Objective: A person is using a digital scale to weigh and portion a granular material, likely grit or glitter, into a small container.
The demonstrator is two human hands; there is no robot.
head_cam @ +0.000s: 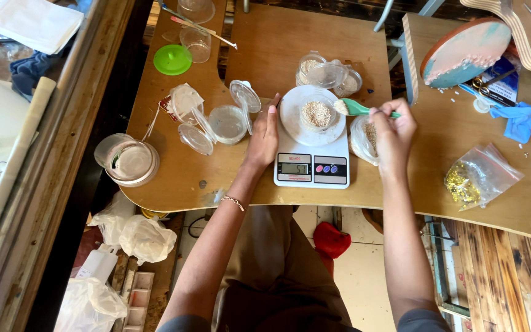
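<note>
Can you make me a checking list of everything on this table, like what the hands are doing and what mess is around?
Surface: wooden table, worn, some loose beads.
Job's things: white kitchen scale bearing a clear cup of pale beads; green scoop loaded with beads; open bead bag.
Clutter: empty cups and lids, green lid, bag of gold bits, blue cloth.
Grippers: left hand flat beside the scale; right hand holds the scoop.
Cables: nothing seen.
Surroundings: plastic bags on the floor.
</note>
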